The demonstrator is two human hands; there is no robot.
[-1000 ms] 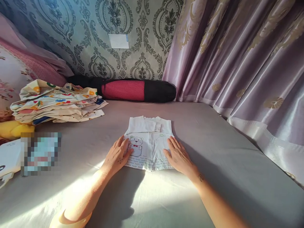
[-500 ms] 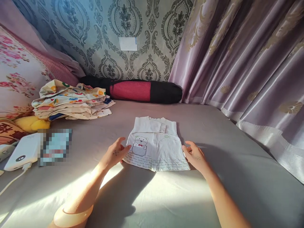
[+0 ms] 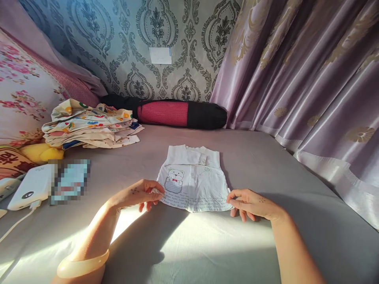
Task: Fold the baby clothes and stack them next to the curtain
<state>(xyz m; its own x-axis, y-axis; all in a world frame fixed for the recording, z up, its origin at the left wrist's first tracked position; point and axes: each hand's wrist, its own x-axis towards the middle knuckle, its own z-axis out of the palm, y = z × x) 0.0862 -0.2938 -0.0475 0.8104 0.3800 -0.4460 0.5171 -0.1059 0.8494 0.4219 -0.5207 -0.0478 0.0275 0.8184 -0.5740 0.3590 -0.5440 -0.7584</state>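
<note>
A small white baby shirt (image 3: 195, 185) with a printed bear and rows of lettering lies flat on the bed, its sleeves folded in across the top part. My left hand (image 3: 145, 194) pinches the lower left corner of its hem between thumb and fingers. At the opposite lower corner, my right hand (image 3: 244, 203) has thumb and forefinger closed on the hem edge. The other fingers of both hands curl below. A pale bangle (image 3: 83, 266) circles my left wrist.
Folded patterned clothes (image 3: 91, 126) are stacked at the back left. A black and red rolled bag (image 3: 166, 114) lies along the wall. On the left are a white power bank (image 3: 31, 187) with a cable, a blurred-out item (image 3: 71, 181) and a yellow plush (image 3: 43, 153). Curtains (image 3: 296, 71) hang at right.
Both hands have gone from loosely spread beside the shirt to pinching its lower corners. The hem corners are slightly gathered into the fingers.
</note>
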